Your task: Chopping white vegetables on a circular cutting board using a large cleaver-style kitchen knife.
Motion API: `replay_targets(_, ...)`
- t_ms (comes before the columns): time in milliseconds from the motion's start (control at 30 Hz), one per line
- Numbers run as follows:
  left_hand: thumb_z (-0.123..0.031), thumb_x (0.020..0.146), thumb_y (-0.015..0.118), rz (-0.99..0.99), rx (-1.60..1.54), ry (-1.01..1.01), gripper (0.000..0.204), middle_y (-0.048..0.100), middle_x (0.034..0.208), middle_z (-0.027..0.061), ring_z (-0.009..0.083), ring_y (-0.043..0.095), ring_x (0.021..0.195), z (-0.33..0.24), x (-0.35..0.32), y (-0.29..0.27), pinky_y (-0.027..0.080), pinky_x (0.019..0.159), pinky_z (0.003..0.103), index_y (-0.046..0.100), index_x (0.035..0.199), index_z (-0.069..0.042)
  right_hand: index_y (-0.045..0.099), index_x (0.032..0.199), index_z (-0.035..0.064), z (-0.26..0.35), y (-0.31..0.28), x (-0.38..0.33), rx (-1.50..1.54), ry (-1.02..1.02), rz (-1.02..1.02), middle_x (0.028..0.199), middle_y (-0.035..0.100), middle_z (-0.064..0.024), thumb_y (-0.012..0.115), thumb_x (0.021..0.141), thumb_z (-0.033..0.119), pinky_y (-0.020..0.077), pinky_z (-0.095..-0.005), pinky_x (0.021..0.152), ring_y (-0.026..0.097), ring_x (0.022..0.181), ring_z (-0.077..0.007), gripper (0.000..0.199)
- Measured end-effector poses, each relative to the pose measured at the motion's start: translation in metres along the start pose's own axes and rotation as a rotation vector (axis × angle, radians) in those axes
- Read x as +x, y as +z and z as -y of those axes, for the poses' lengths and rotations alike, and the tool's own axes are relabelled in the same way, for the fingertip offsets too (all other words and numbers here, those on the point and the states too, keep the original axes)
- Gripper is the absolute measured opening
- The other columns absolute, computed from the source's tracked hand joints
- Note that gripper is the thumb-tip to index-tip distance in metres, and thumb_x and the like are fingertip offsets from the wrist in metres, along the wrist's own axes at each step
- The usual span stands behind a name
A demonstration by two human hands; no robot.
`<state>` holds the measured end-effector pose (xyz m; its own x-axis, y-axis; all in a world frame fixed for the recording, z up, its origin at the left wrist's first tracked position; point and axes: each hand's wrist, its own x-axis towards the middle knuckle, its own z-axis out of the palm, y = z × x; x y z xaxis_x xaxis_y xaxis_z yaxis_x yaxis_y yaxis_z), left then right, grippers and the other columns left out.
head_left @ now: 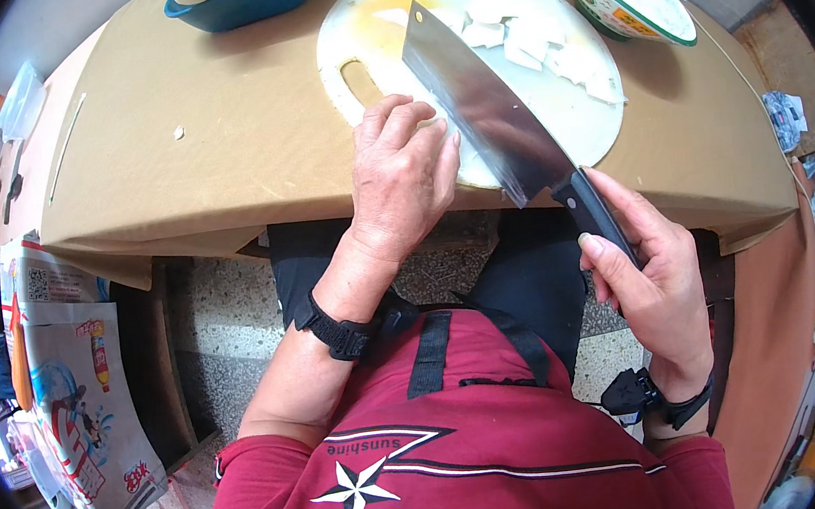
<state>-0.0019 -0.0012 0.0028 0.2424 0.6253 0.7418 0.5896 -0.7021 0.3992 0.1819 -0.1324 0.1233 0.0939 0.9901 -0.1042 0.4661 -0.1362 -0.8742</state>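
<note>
My right hand (658, 291) is closed round the black handle of a cleaver (490, 94). Its broad steel blade slants up and left over a round white cutting board (356, 19), which has a slot for a grip on its left side. Just left of the blade, my left hand (400, 170) rests at the board's near edge with curled fingers. What those fingertips hold, if anything, is hidden by the hand. Beyond the blade lie several flat, angular white food pieces (524, 38), of a kind I cannot make out. A yellowish wet patch stains the board's far left part.
A patterned bowl (627, 16) heaped with white food stands right of the board. At the far left is a blue basin (248, 3) with something white in it. A brown cloth (212, 126) covers the table, and a white crumb (179, 133) lies on it.
</note>
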Motion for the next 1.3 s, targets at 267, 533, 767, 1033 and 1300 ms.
replay_targets(267,-0.004,0.079,0.072,0.020,-0.021,0.004,0.013,0.067,0.102,0.0125,0.0323,0.059,0.109,0.000,0.000,0.000,0.049,0.095,0.041,0.073,0.091,0.000,0.052,0.139,0.0012,-0.002,0.000,0.000,0.044,0.011,-0.005,0.069,0.058,0.0003,0.063,0.090,0.005,0.0428,-0.0217,0.051,0.052,0.055,-0.0046,0.050)
replay_targets(533,-0.004,0.079,0.072,0.024,-0.029,0.016,0.013,0.066,0.100,0.0122,0.0322,0.059,0.108,0.000,0.000,-0.001,0.049,0.094,0.041,0.072,0.091,0.000,0.053,0.137,-0.0010,-0.001,0.001,0.000,-0.007,-0.017,-0.002,0.070,0.058,-0.0018,0.062,0.090,0.004,0.0423,-0.0222,0.054,0.052,0.058,-0.0067,0.048)
replay_targets(767,-0.004,0.080,0.072,0.022,-0.026,0.021,0.012,0.066,0.100,0.0121,0.0326,0.059,0.107,0.000,0.000,0.001,0.049,0.094,0.041,0.072,0.091,0.000,0.052,0.132,-0.0062,0.001,0.005,0.007,-0.071,-0.080,0.025,0.077,0.062,-0.0150,0.060,0.090,0.005,0.0472,-0.0289,0.064,0.059,0.064,-0.0176,0.044)
replay_targets(1033,-0.003,0.080,0.071,0.027,-0.023,0.026,0.012,0.066,0.100,0.0125,0.0330,0.059,0.107,0.000,0.001,0.000,0.049,0.093,0.041,0.072,0.092,0.000,0.049,0.141,-0.0009,-0.001,0.017,0.032,-0.111,-0.149,0.022,0.074,0.058,-0.0018,0.058,0.095,0.009,0.0428,-0.0215,0.051,0.052,0.056,-0.0055,0.048)
replay_targets(1300,-0.002,0.079,0.071,0.028,-0.011,0.040,0.013,0.066,0.099,0.0125,0.0326,0.059,0.106,0.001,0.000,0.001,0.050,0.092,0.040,0.071,0.091,0.000,0.049,0.142,0.0004,-0.015,0.024,0.062,-0.060,-0.207,0.004,0.073,0.057,0.0000,0.057,0.096,0.010,0.0411,-0.0206,0.049,0.049,0.055,-0.0044,0.047)
